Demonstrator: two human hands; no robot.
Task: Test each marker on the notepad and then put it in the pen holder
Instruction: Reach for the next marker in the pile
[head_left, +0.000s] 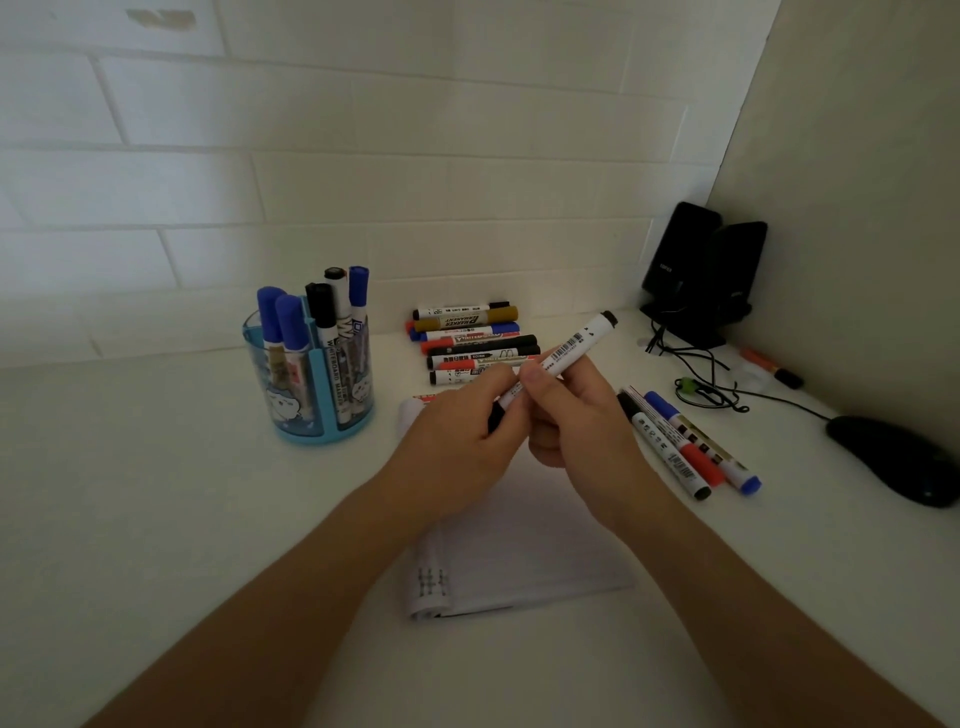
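Both hands hold one white, black-ended marker (573, 349) tilted above the notepad (524, 561). The left hand (460, 439) curls around its lower end, and the right hand (574, 415) pinches the barrel. The blue pen holder (311, 387) stands to the left on the bench (156, 493), already holding several markers.

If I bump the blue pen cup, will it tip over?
Probably not from a small bump: the pen holder looks wide with a flat base. But the markers stick up above its rim, so a hard push could tip it. They would likely roll.
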